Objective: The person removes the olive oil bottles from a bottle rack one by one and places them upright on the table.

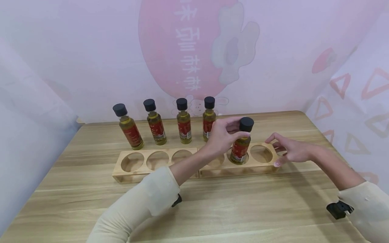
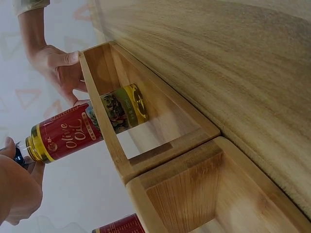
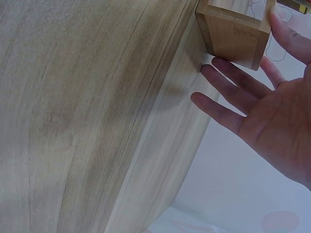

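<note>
My left hand (image 1: 221, 135) pinches an olive oil bottle (image 1: 240, 151) near its black cap. The red-labelled bottle passes down through a round hole of the wooden bottle rack (image 1: 237, 171). In the left wrist view, the base of the olive oil bottle (image 2: 138, 105) shows inside the rack's open frame; whether it touches the bottom cannot be told. My right hand (image 1: 293, 150) holds the rack's right end, thumb at the front corner and index finger at the back. The right wrist view shows that hand's other fingers (image 3: 221, 112) spread beside the rack's end.
Several similar bottles (image 1: 184, 126) stand in a row behind the rack on the wooden table (image 1: 243, 206). A second rack section (image 1: 130, 177) adjoins on the left, with bare round holes. A printed pale curtain (image 1: 106, 60) hangs behind the table.
</note>
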`<state>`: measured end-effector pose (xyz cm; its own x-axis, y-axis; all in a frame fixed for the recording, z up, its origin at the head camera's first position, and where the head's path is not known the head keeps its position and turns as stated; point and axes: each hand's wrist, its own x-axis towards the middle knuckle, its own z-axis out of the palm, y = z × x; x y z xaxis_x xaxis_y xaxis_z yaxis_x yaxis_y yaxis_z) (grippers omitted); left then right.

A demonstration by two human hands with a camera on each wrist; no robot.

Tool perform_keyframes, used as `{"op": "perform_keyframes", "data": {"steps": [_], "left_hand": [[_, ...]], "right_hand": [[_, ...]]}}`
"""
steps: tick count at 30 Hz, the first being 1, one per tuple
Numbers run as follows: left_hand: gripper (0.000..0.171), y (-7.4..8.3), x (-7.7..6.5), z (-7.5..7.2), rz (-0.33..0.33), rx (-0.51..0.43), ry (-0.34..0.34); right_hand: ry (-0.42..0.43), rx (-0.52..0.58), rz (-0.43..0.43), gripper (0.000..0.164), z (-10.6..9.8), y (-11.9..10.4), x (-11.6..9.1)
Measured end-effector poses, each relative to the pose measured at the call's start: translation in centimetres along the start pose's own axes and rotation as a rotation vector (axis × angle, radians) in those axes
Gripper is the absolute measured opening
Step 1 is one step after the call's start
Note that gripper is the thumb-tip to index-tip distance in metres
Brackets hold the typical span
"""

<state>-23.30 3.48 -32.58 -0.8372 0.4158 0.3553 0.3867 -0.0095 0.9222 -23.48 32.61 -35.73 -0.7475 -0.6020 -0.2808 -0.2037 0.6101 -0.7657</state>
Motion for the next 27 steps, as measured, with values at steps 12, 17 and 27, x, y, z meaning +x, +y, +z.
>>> {"op": "perform_keyframes", "data": {"steps": [12, 17, 27], "left_hand": [[0.044, 0.07, 0.03, 0.07, 0.007, 0.022, 0.024], [0.044, 0.14, -0.04, 0.03, 0.009, 0.029, 0.034], [0.044, 0.3, 0.1, -0.14, 0.042, 0.048, 0.061]], "right_hand": [[-0.004, 0.001, -0.014, 0.075, -0.03, 0.09, -0.01], [-0.001, 0.002, -0.012, 0.075, -0.02, 0.02, 0.0], [0.001, 0.008, 0.004, 0.073, 0.14, -0.23, -0.02]]}}
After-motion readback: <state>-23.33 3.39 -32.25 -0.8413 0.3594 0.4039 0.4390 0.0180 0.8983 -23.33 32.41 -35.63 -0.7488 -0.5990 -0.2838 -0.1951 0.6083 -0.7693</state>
